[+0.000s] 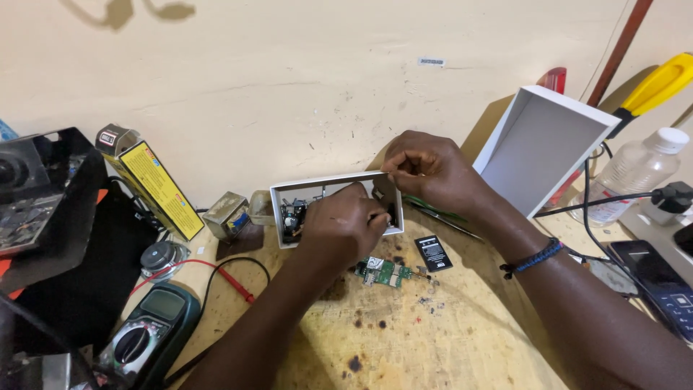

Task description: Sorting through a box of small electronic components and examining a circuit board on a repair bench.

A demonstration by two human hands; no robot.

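A small white box (pixel 328 182) with loose electronic parts inside stands tilted on the wooden bench, near the wall. My left hand (pixel 339 227) reaches into the box, fingers curled among the parts; what it pinches is hidden. My right hand (pixel 426 170) grips the box's upper right rim between thumb and fingers. A green circuit board (pixel 382 272) lies on the bench just in front of the box, and a small black battery (pixel 433 253) lies to its right.
A multimeter (pixel 148 328) with red and black leads sits front left, beside a small speaker (pixel 160 256) and a yellow carton (pixel 148 180). The white box lid (pixel 545 148) leans on the wall at right. A plastic bottle (pixel 639 173), phones (pixel 650 271) and cables crowd the right side.
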